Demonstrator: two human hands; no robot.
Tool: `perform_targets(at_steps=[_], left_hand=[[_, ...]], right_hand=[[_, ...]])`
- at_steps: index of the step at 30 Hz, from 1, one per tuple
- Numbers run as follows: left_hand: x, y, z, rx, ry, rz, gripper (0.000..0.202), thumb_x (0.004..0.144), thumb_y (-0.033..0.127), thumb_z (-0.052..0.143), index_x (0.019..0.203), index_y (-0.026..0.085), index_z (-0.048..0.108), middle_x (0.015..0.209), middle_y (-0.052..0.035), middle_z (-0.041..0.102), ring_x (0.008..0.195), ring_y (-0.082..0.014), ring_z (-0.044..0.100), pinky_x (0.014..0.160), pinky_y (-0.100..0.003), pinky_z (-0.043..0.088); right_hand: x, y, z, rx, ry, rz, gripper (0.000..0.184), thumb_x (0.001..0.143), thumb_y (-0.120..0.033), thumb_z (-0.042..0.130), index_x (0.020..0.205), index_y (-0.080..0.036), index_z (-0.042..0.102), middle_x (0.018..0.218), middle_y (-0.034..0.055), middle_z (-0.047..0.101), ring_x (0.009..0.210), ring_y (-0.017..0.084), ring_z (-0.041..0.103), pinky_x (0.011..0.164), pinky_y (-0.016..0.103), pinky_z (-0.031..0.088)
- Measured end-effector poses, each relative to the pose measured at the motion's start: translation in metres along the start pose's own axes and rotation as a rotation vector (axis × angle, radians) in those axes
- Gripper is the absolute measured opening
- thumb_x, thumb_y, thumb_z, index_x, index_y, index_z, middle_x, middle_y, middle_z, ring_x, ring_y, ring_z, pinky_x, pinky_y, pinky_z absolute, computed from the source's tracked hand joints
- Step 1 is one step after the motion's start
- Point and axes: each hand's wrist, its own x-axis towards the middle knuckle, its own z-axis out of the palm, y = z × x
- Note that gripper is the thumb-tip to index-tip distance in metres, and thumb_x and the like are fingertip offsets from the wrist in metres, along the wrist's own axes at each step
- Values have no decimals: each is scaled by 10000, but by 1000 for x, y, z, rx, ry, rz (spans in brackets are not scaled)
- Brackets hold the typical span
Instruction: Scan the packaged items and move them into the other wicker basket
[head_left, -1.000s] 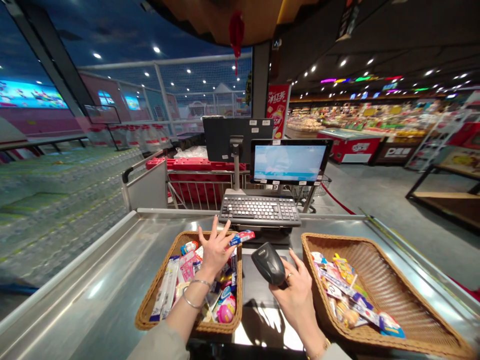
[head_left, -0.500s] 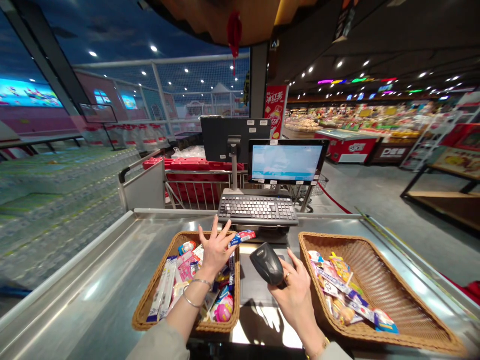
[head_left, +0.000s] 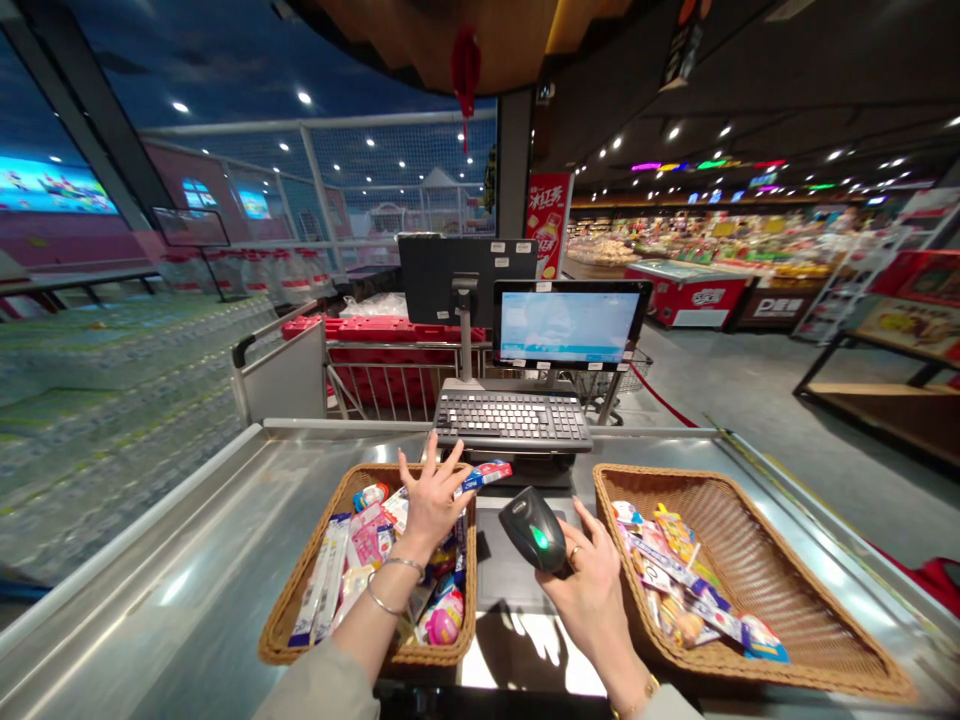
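Green light now glows on the scanner (head_left: 534,528), which was dark half a second ago; otherwise both hands have barely shifted. Left hand (head_left: 431,497) is raised over the left basket (head_left: 300,610), wrist bent back, palm turned away, fingers fanned upward. A red-and-blue packet (head_left: 486,473) juts from its forefinger side, apparently pinched there, though the grip itself is hidden. Right hand (head_left: 592,585) is wrapped around the scanner's handle, holding it between the baskets with its head tilted toward the packet. Right basket (head_left: 757,560) lies just beside that hand, with the keyboard (head_left: 512,418) beyond.
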Motion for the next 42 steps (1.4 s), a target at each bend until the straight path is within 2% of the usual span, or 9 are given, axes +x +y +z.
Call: perform_targets(at_steps=[9, 13, 20, 27, 32, 42], left_hand=[[1, 1, 2, -1, -5, 3, 263, 853, 341, 694, 1115, 346, 721, 1400, -36, 613, 1465, -396, 340, 1137, -797, -32], [5, 4, 2, -6, -2, 10, 236, 851, 348, 698, 1084, 333, 730, 1397, -36, 616, 1466, -398, 336, 1135, -801, -21], [10, 12, 14, -31, 8, 50, 212, 851, 335, 698, 1059, 316, 735, 1396, -47, 616, 1471, -391, 328, 1141, -791, -31], [20, 26, 24, -102, 33, 105, 208, 844, 334, 710, 1048, 308, 746, 1381, -65, 629, 1463, -403, 339, 1125, -803, -11], [27, 37, 33, -149, 46, 132, 221, 832, 343, 731, 1051, 319, 745, 1387, -53, 627, 1460, -402, 345, 1130, -794, -19], [42, 64, 48, -214, 54, 209, 207, 829, 366, 743, 1032, 323, 746, 1372, -35, 639, 1444, -404, 375, 1140, -782, -8]], right_hand=[[0, 5, 1, 18, 37, -25, 327, 662, -165, 609, 926, -279, 765, 1198, 22, 730, 1366, 371, 457, 1092, 635, 361], [-2, 10, 0, -8, 61, -30, 331, 682, -172, 605, 955, -278, 758, 1255, 18, 704, 1379, 369, 443, 1110, 647, 328], [-8, 18, -6, -71, 95, 15, 366, 700, -195, 604, 1025, -280, 751, 1285, 19, 688, 1375, 363, 434, 1088, 618, 359], [-12, 35, -16, -114, 149, 18, 392, 713, -202, 613, 1080, -247, 743, 1278, 41, 691, 1375, 348, 436, 1105, 578, 375], [-20, 50, -20, -177, 132, 26, 419, 729, -240, 647, 1139, -280, 728, 1292, 43, 683, 1368, 371, 439, 1079, 621, 371], [-27, 59, -37, -228, 228, 83, 357, 740, -286, 669, 1090, -287, 740, 1265, 52, 695, 1354, 363, 462, 1064, 592, 392]])
